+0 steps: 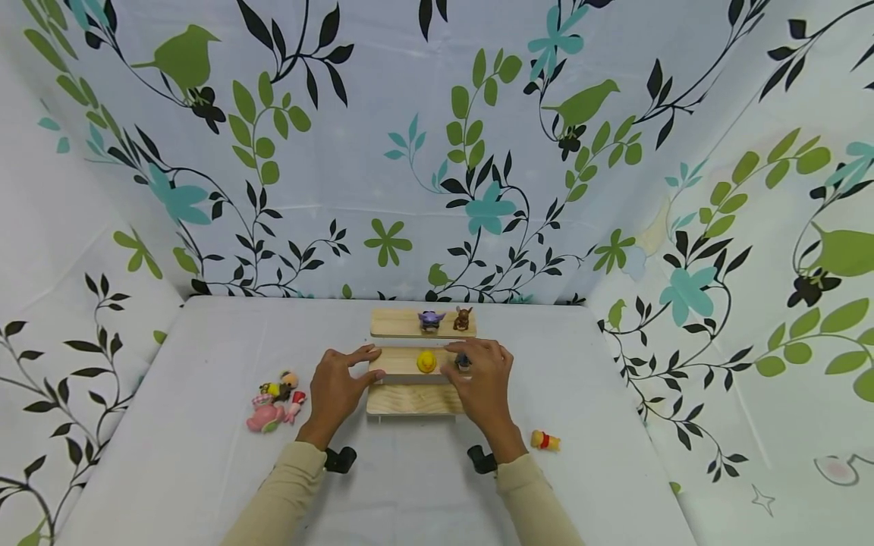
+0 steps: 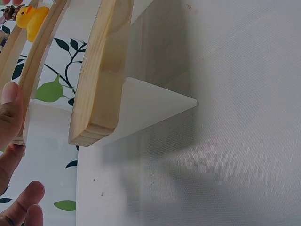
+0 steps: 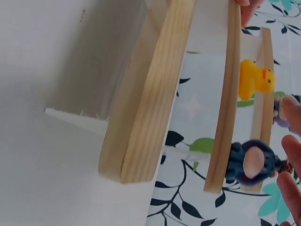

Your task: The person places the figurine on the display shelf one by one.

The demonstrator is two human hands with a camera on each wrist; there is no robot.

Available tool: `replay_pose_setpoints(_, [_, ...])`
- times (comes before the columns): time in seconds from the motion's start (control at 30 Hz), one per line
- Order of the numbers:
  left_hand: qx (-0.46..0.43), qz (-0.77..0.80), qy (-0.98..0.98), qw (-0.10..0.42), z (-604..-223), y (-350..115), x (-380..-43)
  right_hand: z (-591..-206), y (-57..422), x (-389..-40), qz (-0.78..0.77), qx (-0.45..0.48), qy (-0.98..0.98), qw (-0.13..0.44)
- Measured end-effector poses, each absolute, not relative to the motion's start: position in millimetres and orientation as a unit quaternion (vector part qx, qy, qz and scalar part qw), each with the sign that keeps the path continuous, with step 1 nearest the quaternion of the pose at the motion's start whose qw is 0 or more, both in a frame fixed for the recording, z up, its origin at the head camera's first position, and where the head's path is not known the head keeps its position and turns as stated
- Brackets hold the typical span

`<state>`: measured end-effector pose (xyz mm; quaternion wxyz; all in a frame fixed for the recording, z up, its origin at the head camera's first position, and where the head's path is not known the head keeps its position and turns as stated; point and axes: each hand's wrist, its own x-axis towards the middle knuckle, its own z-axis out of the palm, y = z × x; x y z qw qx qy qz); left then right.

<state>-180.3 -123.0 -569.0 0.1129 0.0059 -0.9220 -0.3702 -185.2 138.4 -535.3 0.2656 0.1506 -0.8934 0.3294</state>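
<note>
A wooden three-step display stand shows in all views. Its middle shelf (image 1: 399,365) carries a yellow toy duck (image 1: 426,362) and, toward the right end, a dark blue toy animal (image 3: 241,165) with a round tan patch. My left hand (image 1: 336,388) pinches the left end of that shelf between thumb and finger. At the other end, my right hand (image 1: 486,379) is around the dark blue toy, its fingertips spread just short of the toy in the right wrist view. Below, the front shelf (image 1: 413,400) is bare and rests on white supports.
On the back shelf (image 1: 396,323) stand a purple figure (image 1: 431,321) and a brown figure (image 1: 463,318). Several small toys, among them a pink one (image 1: 265,417), lie left on the white table (image 1: 184,409). A yellow toy with a red band (image 1: 545,440) lies right. Patterned curtains surround the table.
</note>
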Motion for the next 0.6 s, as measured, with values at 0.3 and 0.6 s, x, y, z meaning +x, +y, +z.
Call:
replay_pose_setpoints(0.3, [0.007, -0.367, -0.922, 0.123, -569.6, -122.8, -181.1, -532.2, 164.9, -174.7, 0.360, 0.115, -0.885, 0.270])
replay_pose_setpoints(0.6, [0.007, -0.369, -0.922, 0.115, -568.0, -123.0, -180.7, -532.7, 195.8, -161.6, 0.367, 0.074, -0.885, 0.276])
